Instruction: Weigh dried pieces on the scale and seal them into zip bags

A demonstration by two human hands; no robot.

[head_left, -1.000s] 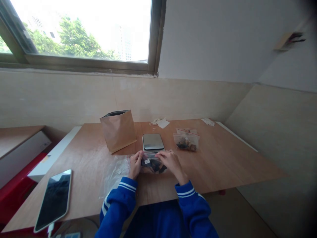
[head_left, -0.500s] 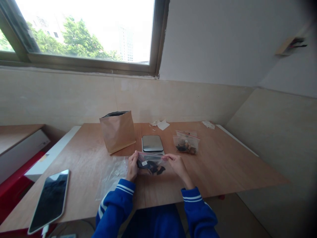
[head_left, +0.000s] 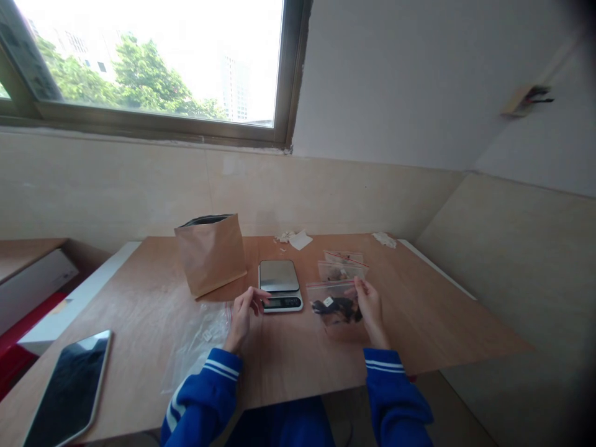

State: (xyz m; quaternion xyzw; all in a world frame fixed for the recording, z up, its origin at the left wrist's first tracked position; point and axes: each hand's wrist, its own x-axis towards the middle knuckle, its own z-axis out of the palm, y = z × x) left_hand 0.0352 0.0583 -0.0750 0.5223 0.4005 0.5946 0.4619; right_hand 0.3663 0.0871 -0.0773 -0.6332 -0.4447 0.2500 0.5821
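My right hand [head_left: 370, 305] pinches the upper right corner of a clear zip bag [head_left: 336, 308] that holds dark, brownish dried pieces and a small white packet. This bag hangs in front of other filled zip bags [head_left: 342, 269] on the table. With fingers apart and nothing in them, my left hand [head_left: 244, 313] is at the lower left corner of a digital kitchen scale [head_left: 279, 279]; whether it touches the scale I cannot tell. Under and beside my left wrist lie empty clear zip bags [head_left: 198, 341].
A brown paper pouch [head_left: 212, 256] stands with its top open, left of the scale. A tablet [head_left: 69, 388] lies at the table's left front. Torn white paper [head_left: 300, 240] and a crumpled tissue [head_left: 384, 239] are along the back. The wooden table [head_left: 433, 310] ends in front of a wall.
My left hand has let go of the filled zip bag. My right hand has carried it rightward, towards the other filled bags. The scale's display now shows.
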